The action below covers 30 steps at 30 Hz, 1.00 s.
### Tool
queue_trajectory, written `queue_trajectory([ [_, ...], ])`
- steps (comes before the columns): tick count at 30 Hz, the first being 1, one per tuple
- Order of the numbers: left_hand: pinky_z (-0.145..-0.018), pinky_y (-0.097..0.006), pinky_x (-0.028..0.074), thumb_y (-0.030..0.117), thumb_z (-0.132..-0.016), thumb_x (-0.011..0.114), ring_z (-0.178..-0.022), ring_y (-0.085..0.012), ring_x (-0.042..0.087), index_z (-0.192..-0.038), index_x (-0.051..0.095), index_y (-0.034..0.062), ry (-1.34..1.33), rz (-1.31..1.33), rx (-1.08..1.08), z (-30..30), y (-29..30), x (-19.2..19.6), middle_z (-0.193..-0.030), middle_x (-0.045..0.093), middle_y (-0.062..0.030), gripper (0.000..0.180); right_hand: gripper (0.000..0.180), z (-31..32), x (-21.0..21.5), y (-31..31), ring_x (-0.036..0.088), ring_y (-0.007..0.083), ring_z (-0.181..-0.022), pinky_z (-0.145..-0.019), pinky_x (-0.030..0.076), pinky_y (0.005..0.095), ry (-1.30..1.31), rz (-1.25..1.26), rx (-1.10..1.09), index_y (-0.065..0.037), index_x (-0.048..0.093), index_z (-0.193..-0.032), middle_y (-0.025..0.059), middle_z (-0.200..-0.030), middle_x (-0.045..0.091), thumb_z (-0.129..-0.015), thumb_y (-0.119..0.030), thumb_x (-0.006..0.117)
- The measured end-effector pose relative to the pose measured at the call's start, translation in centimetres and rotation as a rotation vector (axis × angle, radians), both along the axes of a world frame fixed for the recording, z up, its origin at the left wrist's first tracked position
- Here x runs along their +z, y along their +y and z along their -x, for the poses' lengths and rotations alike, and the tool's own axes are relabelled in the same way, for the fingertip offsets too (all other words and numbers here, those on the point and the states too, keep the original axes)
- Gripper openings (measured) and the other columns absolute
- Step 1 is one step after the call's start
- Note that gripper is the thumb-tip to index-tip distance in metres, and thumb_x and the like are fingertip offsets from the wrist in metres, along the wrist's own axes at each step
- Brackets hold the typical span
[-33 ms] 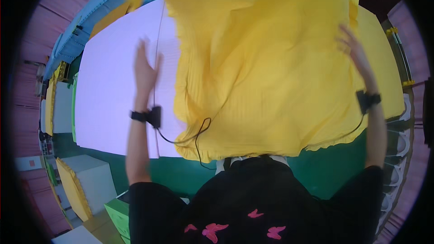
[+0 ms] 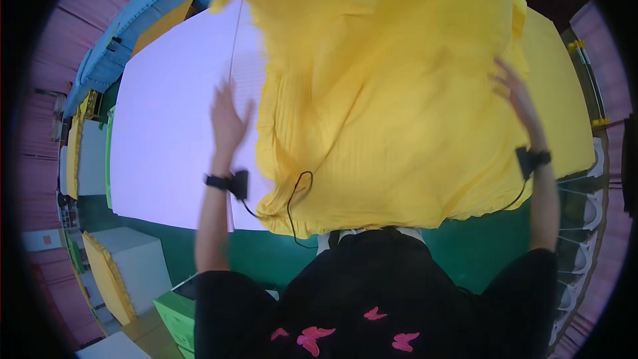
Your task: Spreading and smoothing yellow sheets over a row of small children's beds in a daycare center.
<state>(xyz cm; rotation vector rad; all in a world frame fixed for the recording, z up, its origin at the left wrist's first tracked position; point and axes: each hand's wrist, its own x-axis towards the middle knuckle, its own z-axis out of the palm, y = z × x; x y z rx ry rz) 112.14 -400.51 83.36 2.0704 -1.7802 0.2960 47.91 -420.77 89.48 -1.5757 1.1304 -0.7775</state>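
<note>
A large yellow cloth [image 2: 399,126] with a gathered, ruffled edge lies rumpled over the table in front of me. Its far part looks raised and blurred. My left hand [image 2: 228,119] is open, fingers up and thumb apart, above the pale lilac tabletop [image 2: 166,119] just left of the cloth's ruffled side. Over the cloth's right part, my right hand [image 2: 517,96] is open too, with its fingers spread. Neither hand grips the cloth. Each wrist wears a black strap with a small box, and a thin black cable [image 2: 290,209] loops over the near edge.
Yellow covering [image 2: 558,93] spreads over the table's right end. White furniture with a yellow ruffled cover [image 2: 109,279] and a green box [image 2: 176,316] stand at lower left. A blue curved piece [image 2: 133,20] is at far left. White chairs [image 2: 585,246] line the right.
My left hand has shifted right and closer to me. My right hand has moved slightly left and nearer. The cloth's far left corner has swung to the right.
</note>
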Motion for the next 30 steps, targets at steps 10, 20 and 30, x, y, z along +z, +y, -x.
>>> queue_trajectory([
  [10,-0.104,-0.049,0.039,0.031,-0.084,0.069,-0.127,-0.0401,0.044,-0.133,0.048,-0.0009,0.352,-0.279,0.267,11.3,26.2,-17.0,-0.135,0.049,-0.0219,0.062,0.068,17.5,-31.3,29.6,0.045,0.0369,-0.127,-0.108,0.035,0.0432,0.821,-0.093,-0.986,0.006,0.042,-0.135,0.0236,-0.137,0.046,-0.088,-0.036,0.068],
  [20,-0.078,-0.043,0.049,0.021,-0.087,0.065,-0.084,-0.0368,0.061,-0.113,0.062,0.0029,0.449,-0.526,0.311,8.4,21.3,-17.0,-0.088,0.066,-0.0188,0.031,0.067,12.1,-31.0,29.3,0.058,0.0284,-0.109,-0.089,0.051,0.0444,-0.542,-0.691,-1.096,-0.001,0.046,-0.133,0.0141,-0.125,0.056,-0.088,-0.046,0.068],
  [30,-0.061,-0.043,0.046,0.03,-0.091,0.062,-0.061,-0.0335,0.059,-0.086,0.066,-0.0039,0.554,0.105,0.784,-2.5,27.2,-19.3,-0.069,0.063,-0.0205,0.034,0.05,13.6,-31.3,29.0,0.06,0.0233,-0.106,-0.089,0.051,0.0383,-0.586,-0.761,-0.996,-0.008,0.054,-0.127,0.0076,-0.122,0.061,-0.092,-0.042,0.064],
])
